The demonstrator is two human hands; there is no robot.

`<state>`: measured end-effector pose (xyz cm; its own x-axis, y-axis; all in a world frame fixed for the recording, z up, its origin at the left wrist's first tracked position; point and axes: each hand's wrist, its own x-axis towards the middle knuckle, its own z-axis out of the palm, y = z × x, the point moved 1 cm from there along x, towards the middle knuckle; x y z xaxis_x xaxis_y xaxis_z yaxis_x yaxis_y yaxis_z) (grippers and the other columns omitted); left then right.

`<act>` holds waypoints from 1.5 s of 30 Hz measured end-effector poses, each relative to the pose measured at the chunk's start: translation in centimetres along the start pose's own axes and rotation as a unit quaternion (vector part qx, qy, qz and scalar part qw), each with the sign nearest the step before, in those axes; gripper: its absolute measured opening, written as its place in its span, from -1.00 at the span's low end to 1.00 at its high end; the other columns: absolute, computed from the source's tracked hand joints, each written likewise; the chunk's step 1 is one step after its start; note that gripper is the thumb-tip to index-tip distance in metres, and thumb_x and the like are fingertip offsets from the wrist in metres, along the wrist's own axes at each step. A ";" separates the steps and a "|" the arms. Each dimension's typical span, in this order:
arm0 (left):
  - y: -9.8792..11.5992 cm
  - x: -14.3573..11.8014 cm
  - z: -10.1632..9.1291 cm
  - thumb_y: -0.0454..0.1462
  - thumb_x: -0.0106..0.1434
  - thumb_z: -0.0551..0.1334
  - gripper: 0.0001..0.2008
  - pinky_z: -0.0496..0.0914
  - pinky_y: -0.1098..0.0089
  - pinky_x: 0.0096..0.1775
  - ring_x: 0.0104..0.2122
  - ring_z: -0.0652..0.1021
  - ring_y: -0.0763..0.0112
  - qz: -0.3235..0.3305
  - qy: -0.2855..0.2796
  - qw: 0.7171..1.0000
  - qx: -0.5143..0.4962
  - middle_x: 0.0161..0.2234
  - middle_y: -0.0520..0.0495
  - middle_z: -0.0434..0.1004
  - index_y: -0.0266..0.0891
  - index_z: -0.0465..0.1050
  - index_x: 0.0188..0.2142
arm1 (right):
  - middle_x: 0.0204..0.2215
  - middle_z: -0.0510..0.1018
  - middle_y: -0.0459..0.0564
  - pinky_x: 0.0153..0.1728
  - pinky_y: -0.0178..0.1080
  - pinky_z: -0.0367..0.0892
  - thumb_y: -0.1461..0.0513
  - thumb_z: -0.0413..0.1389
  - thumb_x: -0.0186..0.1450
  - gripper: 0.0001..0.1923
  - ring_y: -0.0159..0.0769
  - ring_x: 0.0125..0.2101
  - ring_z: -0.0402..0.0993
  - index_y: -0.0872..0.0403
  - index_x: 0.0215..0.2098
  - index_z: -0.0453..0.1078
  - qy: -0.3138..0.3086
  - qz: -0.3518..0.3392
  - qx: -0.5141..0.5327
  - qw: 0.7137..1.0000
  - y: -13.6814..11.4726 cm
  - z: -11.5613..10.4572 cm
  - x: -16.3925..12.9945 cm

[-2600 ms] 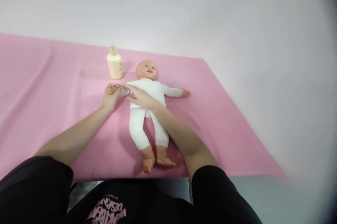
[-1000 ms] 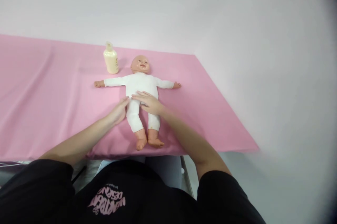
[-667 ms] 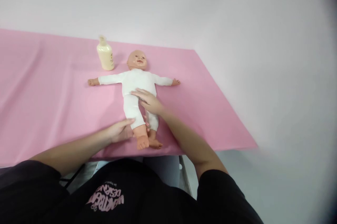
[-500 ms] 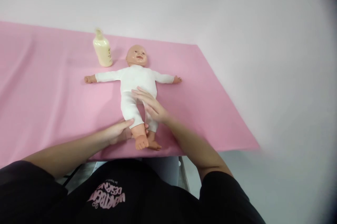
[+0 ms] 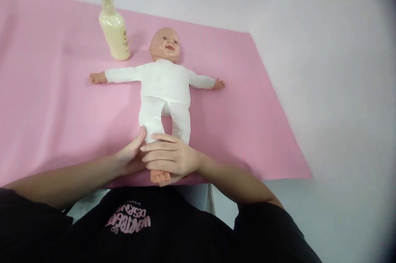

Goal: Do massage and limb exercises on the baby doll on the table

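A baby doll (image 5: 163,85) in a white bodysuit lies face up on a pink cloth (image 5: 55,106), arms spread, feet toward me. My right hand (image 5: 168,158) is laid across the doll's lower legs and ankles, fingers pointing left and curled over them. My left hand (image 5: 131,156) holds the doll's left-side lower leg from the side, thumb up against the calf. Only the toes of one foot (image 5: 159,176) show below my right hand.
A cream lotion bottle (image 5: 114,28) with a pump top stands at the back, left of the doll's head. The cloth's near edge runs just below the doll's feet; its right edge slants past the doll's outstretched hand. A pale wall lies beyond.
My right hand slid from the doll's belly down to its ankles. My left hand stayed by the lower leg. The view moved closer and lower.
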<state>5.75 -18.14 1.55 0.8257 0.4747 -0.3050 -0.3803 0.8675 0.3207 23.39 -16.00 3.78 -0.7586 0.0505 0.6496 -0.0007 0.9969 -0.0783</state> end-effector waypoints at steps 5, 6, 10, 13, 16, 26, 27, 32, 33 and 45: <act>0.9 -0.5 1.7 0.13 0.19 0.36 -0.40 0.38 0.15 0.19 0.11 0.55 0.03 0.012 0.021 0.998 0.050 -0.10 -0.18 0.64 -0.25 0.49 0.03 | -0.34 0.63 -0.16 0.29 -0.18 0.38 0.07 0.23 0.36 -0.84 -0.37 -0.12 0.61 -0.04 -0.30 0.51 0.086 -0.058 -0.013 0.995 -0.4 0.3 0.2; 0.9 -0.5 1.9 0.11 0.18 0.38 -0.39 0.39 0.14 0.17 0.09 0.56 0.02 0.004 0.027 0.998 0.053 -0.11 -0.17 0.65 -0.24 0.48 0.05 | -0.39 0.61 -0.17 0.27 -0.20 0.41 0.03 0.23 0.35 -0.80 -0.38 -0.17 0.61 -0.06 -0.33 0.51 0.093 -0.062 -0.019 0.994 -0.4 0.5 0.2; 1.0 -0.4 2.2 0.06 0.25 0.31 -0.45 0.40 0.07 0.15 0.06 0.57 -0.02 0.004 0.050 0.997 0.058 -0.12 -0.20 0.65 -0.24 0.46 0.09 | -0.41 0.60 -0.13 0.22 -0.19 0.46 -0.14 0.18 0.33 -0.62 -0.32 -0.21 0.62 -0.05 -0.37 0.53 0.100 -0.083 -0.010 0.991 -0.4 1.0 -0.3; 1.2 -0.5 2.4 0.11 0.29 0.23 -0.44 0.39 0.04 0.17 0.06 0.58 -0.05 0.007 0.047 0.998 0.043 -0.15 -0.22 0.65 -0.26 0.48 0.07 | -0.24 0.66 -0.05 0.23 -0.15 0.45 -0.19 0.11 0.35 -0.55 -0.26 -0.04 0.60 -0.04 -0.23 0.58 0.091 -0.076 0.002 0.993 -0.4 0.8 -0.5; 1.4 -0.6 2.3 0.12 0.33 0.18 -0.45 0.38 0.03 0.18 0.03 0.60 -0.03 -0.002 0.054 0.998 0.038 -0.23 -0.19 0.67 -0.25 0.49 0.06 | -0.03 0.65 0.01 0.29 -0.15 0.38 -0.21 0.05 0.36 -0.45 -0.23 0.20 0.46 0.01 -0.05 0.57 0.075 -0.019 -0.006 0.997 -0.2 -0.1 0.2; 1.3 -0.5 2.2 0.16 0.32 0.18 -0.44 0.47 0.08 0.08 0.02 0.59 -0.01 -0.026 0.107 0.993 0.045 -0.19 -0.21 0.64 -0.19 0.48 0.05 | -0.32 0.56 -0.13 0.39 -0.12 0.25 -0.09 0.11 0.41 -0.66 -0.34 -0.09 0.52 -0.05 -0.28 0.50 0.020 -0.054 -0.078 0.995 -0.6 0.0 0.6; 1.3 -0.5 2.3 0.17 0.31 0.19 -0.44 0.45 0.08 0.10 0.04 0.58 -0.01 -0.017 0.093 0.994 0.048 -0.16 -0.21 0.64 -0.19 0.48 0.05 | -0.34 0.55 -0.14 0.36 -0.14 0.30 -0.11 0.11 0.41 -0.65 -0.35 -0.12 0.53 -0.06 -0.28 0.50 0.041 -0.062 -0.074 0.995 -0.7 0.1 0.6; 1.1 -0.7 2.3 0.14 0.29 0.27 -0.42 0.40 0.12 0.15 0.08 0.56 0.05 0.007 0.012 0.998 0.067 -0.08 -0.17 0.63 -0.19 0.44 0.11 | -0.31 0.61 -0.12 0.21 -0.17 0.48 -0.18 0.06 0.38 -0.57 -0.29 -0.11 0.59 -0.08 -0.26 0.53 0.139 -0.099 -0.031 0.985 -0.6 0.3 0.3; 1.0 -0.7 2.1 0.13 0.28 0.29 -0.40 0.41 0.14 0.14 0.07 0.57 0.07 0.005 -0.008 0.998 0.067 -0.07 -0.17 0.63 -0.21 0.42 0.14 | -0.27 0.62 -0.10 0.20 -0.16 0.48 -0.19 0.05 0.38 -0.56 -0.28 -0.06 0.59 -0.08 -0.20 0.54 0.135 -0.097 -0.032 0.986 -0.5 0.3 0.1; 0.8 -0.8 1.2 0.09 0.32 0.29 -0.43 0.43 0.32 0.02 0.00 0.59 0.23 -0.006 -0.011 0.998 0.067 -0.03 -0.16 0.63 -0.24 0.45 0.14 | -0.34 0.66 -0.11 0.12 -0.20 0.56 -0.08 0.11 0.41 -0.61 -0.29 -0.14 0.67 0.04 -0.30 0.50 0.159 -0.083 -0.072 0.981 -0.6 -0.5 1.3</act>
<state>5.28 -17.96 3.10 0.8391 0.4603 -0.2898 -0.3128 0.8442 0.4353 22.71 -16.54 5.03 -0.5132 -0.1205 0.8497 0.0016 0.9900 0.1414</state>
